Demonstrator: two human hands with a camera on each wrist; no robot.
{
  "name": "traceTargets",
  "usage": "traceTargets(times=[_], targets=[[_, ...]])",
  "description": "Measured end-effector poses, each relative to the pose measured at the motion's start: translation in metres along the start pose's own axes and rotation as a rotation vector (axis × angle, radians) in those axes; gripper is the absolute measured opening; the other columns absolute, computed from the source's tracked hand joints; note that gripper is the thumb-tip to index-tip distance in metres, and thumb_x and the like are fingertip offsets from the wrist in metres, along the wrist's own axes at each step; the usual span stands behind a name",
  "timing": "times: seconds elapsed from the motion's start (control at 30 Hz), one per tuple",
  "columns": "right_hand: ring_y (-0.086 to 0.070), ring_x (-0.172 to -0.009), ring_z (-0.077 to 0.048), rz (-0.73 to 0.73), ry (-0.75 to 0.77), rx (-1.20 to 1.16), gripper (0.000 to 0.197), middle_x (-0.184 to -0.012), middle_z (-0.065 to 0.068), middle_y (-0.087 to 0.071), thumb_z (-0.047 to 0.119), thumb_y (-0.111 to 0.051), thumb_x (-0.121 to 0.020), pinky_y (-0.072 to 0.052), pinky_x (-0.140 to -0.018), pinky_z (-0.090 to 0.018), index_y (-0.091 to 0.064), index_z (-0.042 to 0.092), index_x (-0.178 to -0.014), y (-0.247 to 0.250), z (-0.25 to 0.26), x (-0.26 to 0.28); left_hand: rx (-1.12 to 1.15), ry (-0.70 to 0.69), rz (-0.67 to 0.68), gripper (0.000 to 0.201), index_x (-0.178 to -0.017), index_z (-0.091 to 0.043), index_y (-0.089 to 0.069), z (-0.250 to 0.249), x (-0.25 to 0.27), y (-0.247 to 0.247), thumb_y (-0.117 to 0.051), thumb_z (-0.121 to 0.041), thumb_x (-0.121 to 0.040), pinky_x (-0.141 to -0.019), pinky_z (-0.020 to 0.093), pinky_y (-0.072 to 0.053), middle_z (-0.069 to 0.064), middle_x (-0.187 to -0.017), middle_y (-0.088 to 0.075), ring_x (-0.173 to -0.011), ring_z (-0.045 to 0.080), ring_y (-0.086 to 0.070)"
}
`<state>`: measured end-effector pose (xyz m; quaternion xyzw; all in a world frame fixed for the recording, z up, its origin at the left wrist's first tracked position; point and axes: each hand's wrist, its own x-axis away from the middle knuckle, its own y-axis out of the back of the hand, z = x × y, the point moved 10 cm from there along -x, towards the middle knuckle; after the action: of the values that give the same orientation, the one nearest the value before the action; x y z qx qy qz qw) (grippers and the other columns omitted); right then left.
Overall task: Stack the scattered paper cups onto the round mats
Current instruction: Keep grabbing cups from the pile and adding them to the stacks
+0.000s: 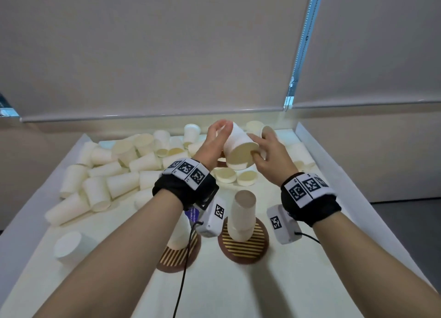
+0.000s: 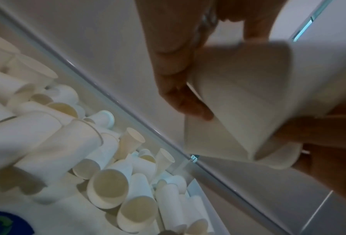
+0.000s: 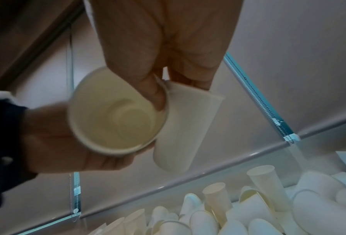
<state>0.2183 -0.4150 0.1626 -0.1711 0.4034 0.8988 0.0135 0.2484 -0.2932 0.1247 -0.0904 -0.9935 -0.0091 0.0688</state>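
Nearest me, two round striped mats sit on the white table (image 1: 310, 282). The left mat (image 1: 177, 255) is partly hidden by my left forearm & wrist cam; a cup stack (image 1: 181, 232) stands on it, rims down. The right mat (image 1: 243, 243) carries a taller stack of upturned cups (image 1: 242, 212), base up, standing upright near the mat's middle. One lone cup (image 1: 69, 246) lies on its side at the table's near-left, well apart from the rest.

Above & beyond the mats, both my hands are raised off the table. My left hand (image 1: 213, 142) is wrapped round a paper cup (image 1: 238, 148), fingers on its far side, palm under; the cup is tilted, mouth facing back toward me. My right hand (image 1: 269, 154) has its thumb hooked inside that cup's rim, and its fingers pinch a second cup (image 3: 180, 127) pressed along the first cup's outside wall. In the left wrist view the two cups overlap at an angle; whether one is partly nested in the other, can't tell.

Just below the hands, two cups (image 1: 236, 176) lie with mouths toward me. Farther back & to the left, the pile of scattered cups (image 1: 114, 167) spreads to the table's far edge, most on their sides. Behind that, a roller blind (image 1: 167, 55) w/ a bead chain (image 1: 301, 46) at its right edge.
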Motion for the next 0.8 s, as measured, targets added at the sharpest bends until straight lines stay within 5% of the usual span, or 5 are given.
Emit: traceTargets(times=[0.13,0.33,0.43,0.67,0.8], targets=[[-0.044,-0.094,-0.013,0.104,0.016,-0.068,0.045,-0.09,0.013,-0.038,0.005,-0.056,-0.089,-0.034,-0.087,-0.017,-0.054,0.016,-0.133,-0.007,0.008,0.01,0.079,0.079,-0.25,0.073,-0.138,-0.021,-0.035,0.01,-0.001,0.031,-0.069,-0.043,-0.078,-0.089,0.047,-0.053,0.007,-0.129,-0.051,-0.106,0.027,-0.059],[-0.059,-0.083,-0.018,-0.158,-0.304,-0.445,0.041,-0.1,-0.002,-0.062,0.002,-0.055,-0.088,-0.049,-0.081,-0.028,-0.06,0.018,-0.125,0.037,-0.039,0.026,0.297,0.06,-0.629,0.064,-0.128,-0.017,-0.04,0.021,0.019,0.085,-0.071,-0.04,-0.078,-0.085,0.043,-0.056,0.006,-0.113,-0.05,-0.095,0.025,-0.058],[-0.058,-0.104,-0.025,-0.117,-0.379,-0.558,0.039,-0.12,-0.007,-0.06,-0.001,-0.05,-0.09,-0.049,-0.096,-0.039,-0.059,0.014,-0.126,0.027,-0.046,0.032,0.287,0.066,-0.584,0.066,-0.129,-0.016,-0.039,0.025,0.022,0.074,-0.072,-0.041,-0.077,-0.086,0.045,-0.055,0.007,-0.116,-0.049,-0.099,0.026,-0.057],[-0.059,-0.086,-0.021,0.021,-0.594,-1.034,0.029,-0.105,-0.013,-0.059,0.022,-0.034,-0.102,-0.049,-0.073,-0.031,-0.052,0.005,-0.117,-0.021,-0.033,0.039,-0.127,0.012,-0.303,0.068,-0.122,-0.016,-0.05,0.018,0.016,0.004,-0.076,-0.048,-0.068,-0.092,0.044,-0.053,0.005,-0.12,-0.059,-0.107,0.024,-0.06],[-0.06,-0.084,-0.022,0.235,-0.684,-0.799,0.04,-0.095,-0.007,-0.063,0.048,-0.03,-0.098,-0.049,-0.081,-0.036,-0.053,0.016,-0.106,-0.03,-0.059,0.042,-0.349,-0.187,-0.263,0.05,-0.113,-0.019,-0.056,-0.006,0.021,0.003,-0.078,-0.034,-0.071,-0.094,0.03,-0.045,-0.004,-0.117,-0.055,-0.108,0.015,-0.053]])
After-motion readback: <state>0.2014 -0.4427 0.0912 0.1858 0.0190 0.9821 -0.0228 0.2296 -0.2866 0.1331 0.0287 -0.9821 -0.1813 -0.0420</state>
